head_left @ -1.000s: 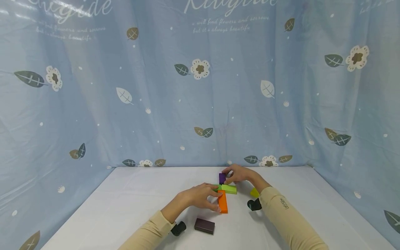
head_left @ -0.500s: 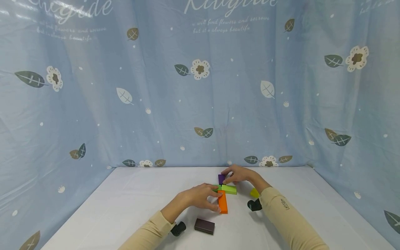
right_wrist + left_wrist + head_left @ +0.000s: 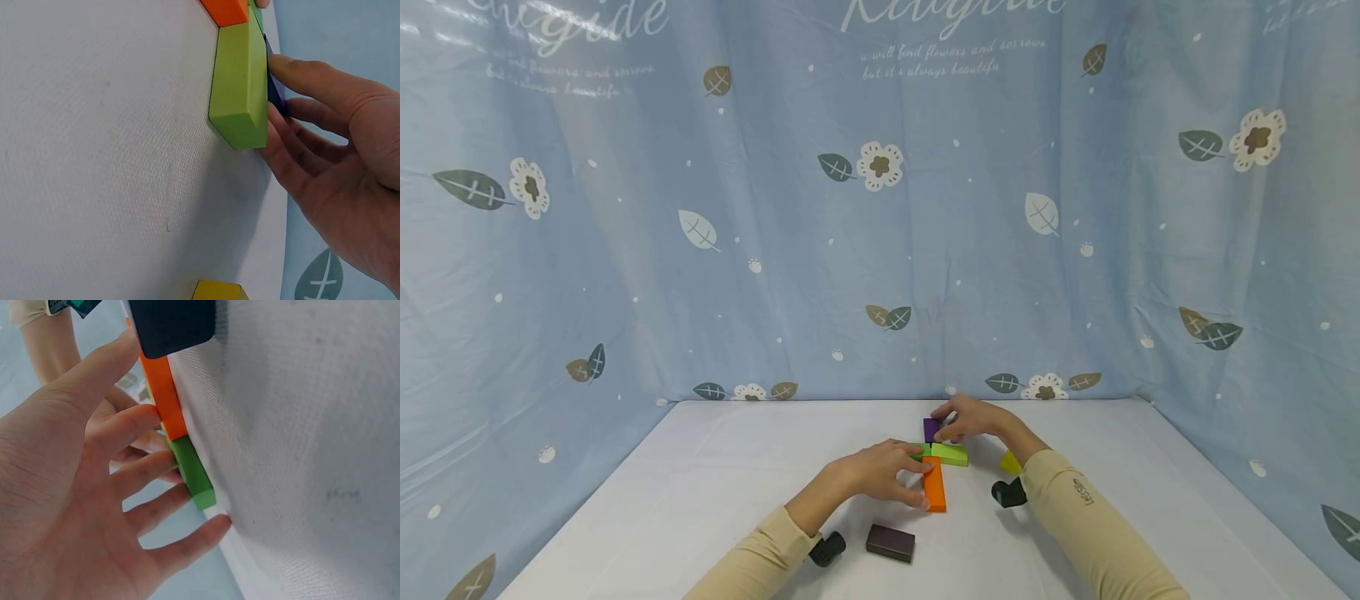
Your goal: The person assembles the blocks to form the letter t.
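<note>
An orange block point(image 3: 935, 487) lies lengthwise on the white table, its far end meeting a green block point(image 3: 192, 472) and a lime-green block point(image 3: 950, 455). My left hand point(image 3: 880, 472) rests along these blocks, with thumb and index finger touching the orange one and other fingers by the green one. Its fingers are extended and spread. Beyond the lime-green block lies a purple block point(image 3: 931, 429), which my right hand point(image 3: 973, 417) pinches between thumb and fingers. The right hand hides part of the purple block. In the right wrist view, the lime-green block point(image 3: 237, 87) partly covers it.
A dark brown block point(image 3: 891, 542) lies nearer to me, below the left hand. A yellow block point(image 3: 1011, 462) sits beside the right forearm, partly hidden. Black wrist cameras point(image 3: 828, 549) hang under both wrists. A blue patterned curtain point(image 3: 880, 250) stands behind the table.
The purple block has shifted slightly left and towards me with the right hand over the last second. The left hand and the other blocks stay where they were.
</note>
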{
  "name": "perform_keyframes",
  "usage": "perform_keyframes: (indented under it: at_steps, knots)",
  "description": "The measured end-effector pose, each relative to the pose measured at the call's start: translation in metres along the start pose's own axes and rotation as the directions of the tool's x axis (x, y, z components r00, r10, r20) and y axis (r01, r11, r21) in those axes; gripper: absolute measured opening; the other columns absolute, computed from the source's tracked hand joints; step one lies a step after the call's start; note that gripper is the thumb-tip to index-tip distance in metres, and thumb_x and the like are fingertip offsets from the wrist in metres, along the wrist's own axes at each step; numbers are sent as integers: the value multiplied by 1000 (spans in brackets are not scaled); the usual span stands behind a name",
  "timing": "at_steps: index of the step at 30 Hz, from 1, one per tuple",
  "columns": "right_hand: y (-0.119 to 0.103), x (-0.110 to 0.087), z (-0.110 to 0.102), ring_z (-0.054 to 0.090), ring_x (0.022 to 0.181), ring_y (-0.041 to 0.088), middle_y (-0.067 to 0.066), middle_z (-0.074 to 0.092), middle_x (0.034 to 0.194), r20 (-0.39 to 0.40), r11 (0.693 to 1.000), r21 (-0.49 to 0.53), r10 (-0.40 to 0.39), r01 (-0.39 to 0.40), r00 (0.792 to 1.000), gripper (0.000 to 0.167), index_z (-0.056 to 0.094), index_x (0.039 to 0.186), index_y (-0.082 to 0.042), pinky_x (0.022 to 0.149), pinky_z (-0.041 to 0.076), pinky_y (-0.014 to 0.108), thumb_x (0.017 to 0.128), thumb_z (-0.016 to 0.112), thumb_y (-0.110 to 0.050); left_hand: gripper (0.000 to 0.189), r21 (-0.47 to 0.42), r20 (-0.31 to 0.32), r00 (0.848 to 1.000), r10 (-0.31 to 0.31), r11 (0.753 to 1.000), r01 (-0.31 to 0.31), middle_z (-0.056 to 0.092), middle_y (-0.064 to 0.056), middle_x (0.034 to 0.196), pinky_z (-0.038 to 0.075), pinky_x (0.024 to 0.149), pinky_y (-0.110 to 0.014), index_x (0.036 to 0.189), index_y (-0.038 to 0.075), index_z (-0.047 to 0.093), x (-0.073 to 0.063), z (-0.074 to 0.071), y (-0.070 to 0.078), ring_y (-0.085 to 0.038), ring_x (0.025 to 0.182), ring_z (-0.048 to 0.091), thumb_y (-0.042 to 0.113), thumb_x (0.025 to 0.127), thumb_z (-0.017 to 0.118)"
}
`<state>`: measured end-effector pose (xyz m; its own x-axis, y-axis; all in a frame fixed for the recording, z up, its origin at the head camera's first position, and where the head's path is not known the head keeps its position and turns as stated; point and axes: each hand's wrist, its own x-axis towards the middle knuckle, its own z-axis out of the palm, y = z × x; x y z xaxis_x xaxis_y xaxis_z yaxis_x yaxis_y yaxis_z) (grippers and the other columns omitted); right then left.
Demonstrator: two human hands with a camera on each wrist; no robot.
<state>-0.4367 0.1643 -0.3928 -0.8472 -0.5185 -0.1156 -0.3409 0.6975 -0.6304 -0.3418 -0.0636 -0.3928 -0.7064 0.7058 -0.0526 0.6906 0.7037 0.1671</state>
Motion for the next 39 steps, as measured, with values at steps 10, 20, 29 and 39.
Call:
perform_keyframes:
  at_steps: [10, 20, 29, 39]
  knots:
    - [2, -1, 0, 69, 93, 18, 17, 65, 128, -5, 999, 37, -27, 28, 1000, 51, 59, 133, 1, 85, 58, 36, 88, 73, -17, 64, -2, 2, 1000, 3, 1000, -3, 43, -3, 154, 39, 114, -43, 140, 27, 55, 1, 1, -2, -26, 140, 43, 57, 85, 68]
    - [1, 1, 1, 68, 93, 17, 15, 69, 121, -5, 999, 35, -21, 21, 1000, 49, 61, 131, 0, 85, 58, 36, 88, 74, -19, 63, -3, 5, 1000, 10, 1000, -10, 42, -3, 155, 39, 114, -42, 141, 27, 54, 0, 1, -2, -25, 139, 43, 55, 86, 68]
    - [-1, -1, 1, 68, 96, 18, 14, 69, 123, -2, 1000, 4, -13, 13, 1000, 50, 61, 131, -2, 87, 58, 36, 87, 74, -21, 66, -11, 5, 1000, 5, 1000, -5, 40, 0, 156, 38, 115, -43, 141, 26, 53, 0, 0, -2, -24, 141, 41, 57, 86, 67]
    - [0, 1, 2, 64, 91, 16, 9, 70, 119, -17, 1000, -30, -8, 8, 1000, 48, 63, 131, -7, 87, 57, 36, 87, 75, -22, 65, -14, 9, 1000, 1, 1000, -1, 41, 1, 156, 40, 113, -44, 141, 27, 53, 0, 0, -2, -24, 139, 42, 57, 85, 68]
